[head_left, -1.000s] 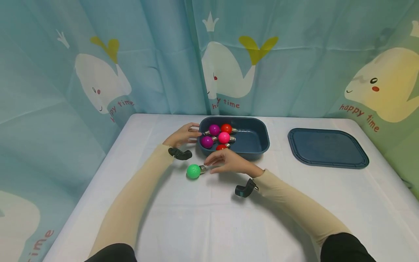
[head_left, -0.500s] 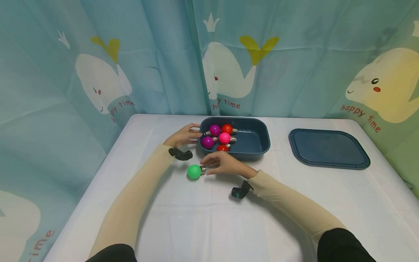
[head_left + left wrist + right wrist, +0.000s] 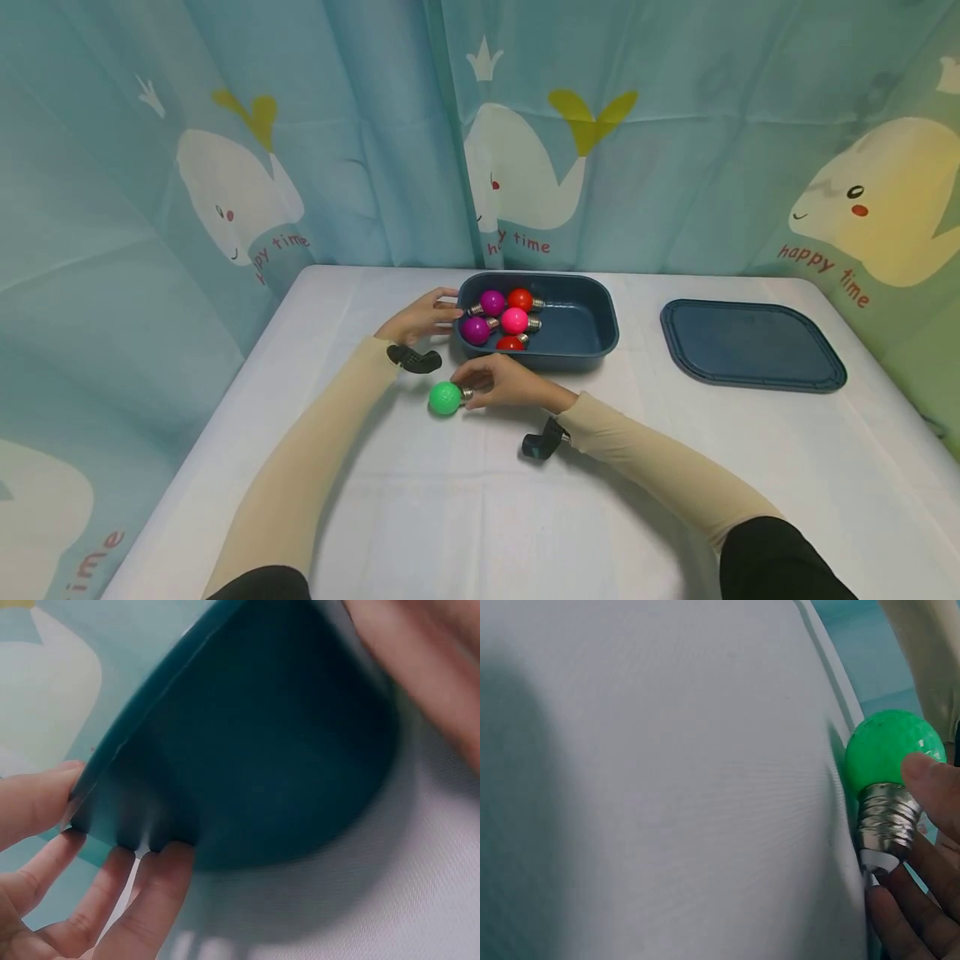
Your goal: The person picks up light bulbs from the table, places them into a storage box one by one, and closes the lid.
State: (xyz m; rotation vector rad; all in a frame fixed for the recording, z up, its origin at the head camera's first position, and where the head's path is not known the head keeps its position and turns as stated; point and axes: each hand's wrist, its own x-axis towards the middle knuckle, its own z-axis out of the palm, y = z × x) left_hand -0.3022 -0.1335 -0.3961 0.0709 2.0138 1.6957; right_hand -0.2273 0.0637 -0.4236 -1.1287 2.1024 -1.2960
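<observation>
A green light bulb (image 3: 445, 399) lies on the white table in front of a dark blue bin. My right hand (image 3: 512, 384) grips it around its metal screw base. In the right wrist view the thumb presses the globe of the green bulb (image 3: 885, 750), with fingers behind the base. At the bin's left side, my left hand (image 3: 420, 318) holds the rim. The left wrist view has its fingertips against the outer wall of the bin (image 3: 285, 742); the thumb's tip meets the rim. Several bulbs, such as a pink one (image 3: 514, 321), lie in the bin's left half.
To the right of the bin a flat dark blue lid (image 3: 753, 345) lies on the white-covered table (image 3: 450, 517). A blue curtain (image 3: 390, 150) with whale prints hangs behind the table and along its sides.
My right hand has moved left to the green bulb and its fingers have closed on the base. My left hand stays at the bin, and the bulb lies about where it was.
</observation>
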